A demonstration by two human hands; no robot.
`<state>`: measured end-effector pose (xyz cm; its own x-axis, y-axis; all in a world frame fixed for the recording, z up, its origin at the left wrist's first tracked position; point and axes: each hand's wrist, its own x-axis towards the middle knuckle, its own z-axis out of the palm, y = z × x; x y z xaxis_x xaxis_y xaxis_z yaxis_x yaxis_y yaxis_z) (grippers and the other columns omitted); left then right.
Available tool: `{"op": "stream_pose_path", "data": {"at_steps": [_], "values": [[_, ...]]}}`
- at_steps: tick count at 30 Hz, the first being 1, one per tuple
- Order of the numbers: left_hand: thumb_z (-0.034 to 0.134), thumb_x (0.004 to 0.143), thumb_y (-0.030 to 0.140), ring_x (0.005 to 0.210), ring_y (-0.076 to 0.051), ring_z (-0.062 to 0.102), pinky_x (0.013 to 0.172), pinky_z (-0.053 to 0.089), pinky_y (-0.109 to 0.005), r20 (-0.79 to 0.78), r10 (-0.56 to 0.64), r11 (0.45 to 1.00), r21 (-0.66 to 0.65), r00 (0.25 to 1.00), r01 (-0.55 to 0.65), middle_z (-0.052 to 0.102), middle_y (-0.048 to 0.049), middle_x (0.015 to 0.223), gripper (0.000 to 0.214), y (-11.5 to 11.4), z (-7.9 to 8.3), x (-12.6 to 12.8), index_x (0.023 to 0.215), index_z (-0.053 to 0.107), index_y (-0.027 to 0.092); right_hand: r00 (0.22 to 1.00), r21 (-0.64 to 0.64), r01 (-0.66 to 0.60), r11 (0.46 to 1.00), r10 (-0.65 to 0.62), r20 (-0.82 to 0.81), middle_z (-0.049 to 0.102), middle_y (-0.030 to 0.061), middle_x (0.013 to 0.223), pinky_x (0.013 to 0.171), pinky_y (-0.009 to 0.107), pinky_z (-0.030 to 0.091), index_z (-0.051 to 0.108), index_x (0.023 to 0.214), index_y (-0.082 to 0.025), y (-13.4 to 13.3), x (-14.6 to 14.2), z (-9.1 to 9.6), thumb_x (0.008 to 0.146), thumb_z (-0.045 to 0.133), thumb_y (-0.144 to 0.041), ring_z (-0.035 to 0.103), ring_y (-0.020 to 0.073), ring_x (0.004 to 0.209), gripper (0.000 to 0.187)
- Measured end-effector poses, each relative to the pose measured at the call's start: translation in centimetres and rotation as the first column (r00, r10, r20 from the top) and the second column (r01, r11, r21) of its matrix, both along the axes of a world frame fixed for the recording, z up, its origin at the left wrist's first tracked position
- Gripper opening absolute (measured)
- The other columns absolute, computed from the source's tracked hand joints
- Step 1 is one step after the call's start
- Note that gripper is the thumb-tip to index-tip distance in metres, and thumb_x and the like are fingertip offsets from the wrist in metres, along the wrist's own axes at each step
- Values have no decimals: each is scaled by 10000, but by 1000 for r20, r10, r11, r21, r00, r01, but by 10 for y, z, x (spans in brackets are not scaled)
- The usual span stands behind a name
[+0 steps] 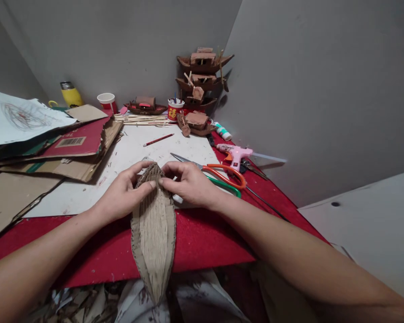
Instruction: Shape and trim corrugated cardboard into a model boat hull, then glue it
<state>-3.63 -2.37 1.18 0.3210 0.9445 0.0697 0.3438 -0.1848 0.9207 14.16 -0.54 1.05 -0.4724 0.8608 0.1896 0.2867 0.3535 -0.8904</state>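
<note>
A boat-shaped cardboard hull [154, 242], pointed at both ends with low corrugated sides, hangs over the table's front edge toward my lap. At its far tip, my left hand [129, 190] grips the left side with the thumb pressed inside. My right hand [188, 181] pinches the right side of the same tip, its thumb also inside. The fingers behind the cardboard are partly hidden. Just beyond my right hand lie scissors [222, 172] with orange and green handles. A pink glue gun [237, 154] with a glue stick rests farther right.
Cardboard sheets [77, 139] are piled at the left. A pencil [158, 140] lies on the white board [131, 148]. Behind it are thin wooden sticks [144, 120], a red cup [175, 110] and stacked model boats [204, 80]. Cardboard scraps [84, 305] lie below the red-covered table [101, 255].
</note>
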Motion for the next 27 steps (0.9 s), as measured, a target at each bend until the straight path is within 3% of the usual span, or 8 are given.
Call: {"op": "stream_pose_path", "data": {"at_steps": [5,9,12,15,18,20,22,27], "values": [[574,826,343,863,-204,617,748,486,-275,62,-26,999,-43,998,29,691,-41,944,371,-3,1,-1,1145,619,158,996,261,87,961,-94,13,586,-13,719,644,220,422,590,807,-146,-6,4,5,786,548,-157,518,98,662,48],[620,796,323,916,-208,618,782,484,-264,94,-1,999,-33,996,4,693,-46,1001,384,-7,9,0,1142,620,156,992,403,121,907,-129,-9,595,2,758,656,232,441,576,836,-160,-7,6,7,809,533,-170,545,114,687,52],[666,754,320,1002,-222,600,829,478,-264,127,18,1000,-26,992,-15,671,-59,1093,463,-8,12,1,1179,588,156,978,450,208,869,-201,-63,580,-5,754,624,233,449,551,864,-181,-4,10,7,831,513,-186,548,114,660,50],[695,724,322,1024,-222,594,838,481,-272,183,-17,994,-103,983,36,656,-64,1109,575,-8,12,0,1251,524,167,942,468,335,818,-299,-151,579,1,789,628,254,464,523,916,-201,3,17,8,854,498,-219,564,129,677,69],[709,708,286,828,-169,627,713,493,-243,218,7,966,-254,976,50,671,-16,844,661,-8,10,-2,1301,447,157,897,487,441,754,-379,-226,588,15,852,662,279,480,504,962,-214,11,24,10,867,491,-239,582,144,721,99],[701,714,253,614,-110,577,567,449,-197,240,40,938,-344,970,46,596,52,649,679,-8,9,-3,1318,405,162,871,503,491,711,-406,-276,588,23,872,666,287,484,500,973,-213,14,29,12,868,493,-243,583,147,728,110],[692,721,223,510,-69,513,494,390,-169,283,35,914,-396,959,84,557,77,603,682,-8,9,-4,1324,378,170,849,521,528,671,-422,-316,586,27,874,660,288,485,499,974,-208,16,32,14,864,499,-243,580,145,721,115],[714,696,184,641,-145,655,609,484,-243,434,6,835,-498,901,235,599,41,657,840,-8,5,-5,1386,234,186,821,559,570,602,-454,-347,585,22,855,656,291,490,499,987,-214,16,36,17,853,504,-235,579,149,728,136]]}}
